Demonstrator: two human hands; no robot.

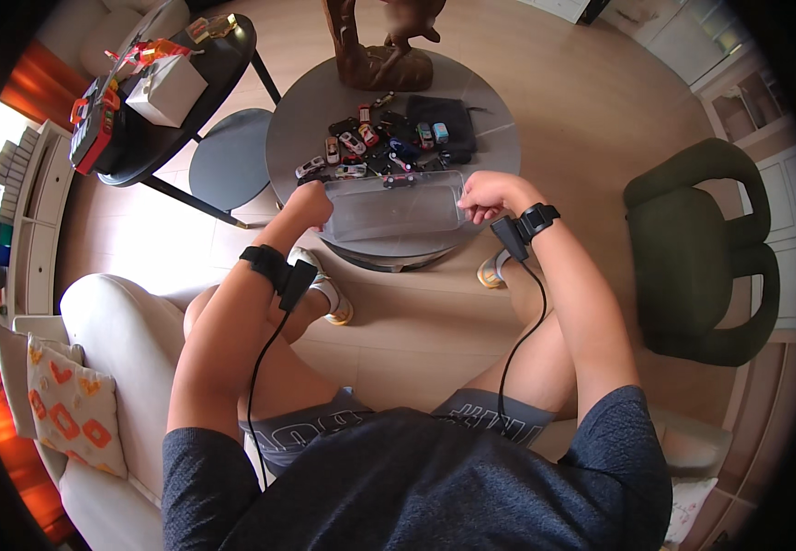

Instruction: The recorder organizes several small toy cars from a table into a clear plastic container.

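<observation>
A clear plastic box point(389, 209) is held at the near edge of the round grey table, one end in each hand. My left hand point(309, 207) is closed on its left end, and my right hand point(494, 195) grips the right end with fingers curled. Just past the box's far rim lies a pile of small toy cars point(366, 138) in white, red, black and other colours. One dark toy car point(399, 181) shows at the box's far rim; whether it is inside cannot be told. A black cloth pouch point(448, 124) lies right of the pile.
A brown carved sculpture point(384, 64) stands at the round table's point(490, 101) far side. To the left, a dark oval table point(154, 156) carries a white box point(168, 90) and a red toy case point(95, 133). A green chair point(692, 248) stands at right; black cables hang from both wrist straps.
</observation>
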